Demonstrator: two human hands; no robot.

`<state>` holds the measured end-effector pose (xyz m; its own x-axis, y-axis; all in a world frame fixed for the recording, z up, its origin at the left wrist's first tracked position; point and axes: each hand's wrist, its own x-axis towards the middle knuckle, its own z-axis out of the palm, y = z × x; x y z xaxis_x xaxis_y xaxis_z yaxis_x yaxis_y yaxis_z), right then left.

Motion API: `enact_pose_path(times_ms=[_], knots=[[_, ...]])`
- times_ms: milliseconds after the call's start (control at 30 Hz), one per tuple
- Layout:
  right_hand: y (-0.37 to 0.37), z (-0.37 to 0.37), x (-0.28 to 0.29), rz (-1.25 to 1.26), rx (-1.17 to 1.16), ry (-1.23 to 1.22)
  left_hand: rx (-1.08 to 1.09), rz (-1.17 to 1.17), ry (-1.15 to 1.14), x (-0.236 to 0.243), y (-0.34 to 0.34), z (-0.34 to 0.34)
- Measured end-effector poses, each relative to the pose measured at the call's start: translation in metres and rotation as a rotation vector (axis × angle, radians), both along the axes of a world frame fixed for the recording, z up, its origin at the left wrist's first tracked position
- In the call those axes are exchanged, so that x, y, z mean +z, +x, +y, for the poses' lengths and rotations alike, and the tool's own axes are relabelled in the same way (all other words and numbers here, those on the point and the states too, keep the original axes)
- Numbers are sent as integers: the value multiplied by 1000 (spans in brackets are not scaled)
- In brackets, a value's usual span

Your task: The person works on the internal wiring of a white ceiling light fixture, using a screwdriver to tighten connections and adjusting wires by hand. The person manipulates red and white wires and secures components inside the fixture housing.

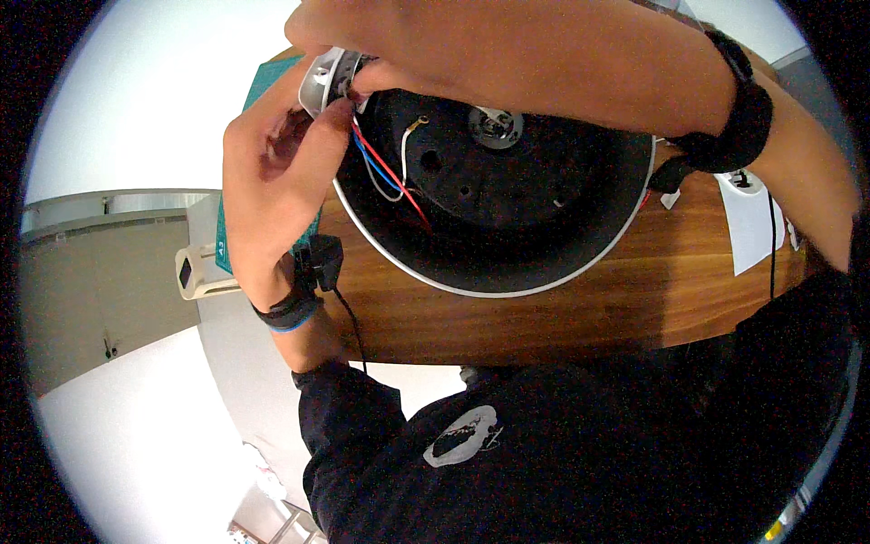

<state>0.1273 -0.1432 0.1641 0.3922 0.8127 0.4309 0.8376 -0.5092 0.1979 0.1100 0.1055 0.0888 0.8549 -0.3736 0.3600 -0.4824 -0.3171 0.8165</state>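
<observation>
My left hand (285, 186) is closed round a small curved white-and-black part (324, 82), its thumb pressed on the near side. My right hand (331, 27) reaches over from the right, its fingers bent against the same part; most of them are hidden. Below the part hang red, blue and white wires (373, 163), running down into a large round black housing (507, 245) with a white rim. One white wire ends in a brass ring terminal (420, 121). A round metal-coloured fitting (496, 129) sits in the housing's middle, partly behind my right forearm.
The housing stands on a brown wooden table (544, 317). A green cutting mat (258, 86) lies under my left hand, beside a cream-coloured device (192, 274). Each wrist wears a black band; a cable (355, 326) hangs from the left one. A white sheet (752, 227) lies at the right.
</observation>
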Motion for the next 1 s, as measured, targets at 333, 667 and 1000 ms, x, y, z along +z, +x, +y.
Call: enact_pose_path(times_ms=[333,667,1000], knots=[[-12,17,-4,110,-145,-105,-10,42,197,9,1,-7],[12,6,-21,187,-10,69,146,-71,541,13,4,-23],[34,-11,-66,110,206,345,175,-121,597,9,8,-45]])
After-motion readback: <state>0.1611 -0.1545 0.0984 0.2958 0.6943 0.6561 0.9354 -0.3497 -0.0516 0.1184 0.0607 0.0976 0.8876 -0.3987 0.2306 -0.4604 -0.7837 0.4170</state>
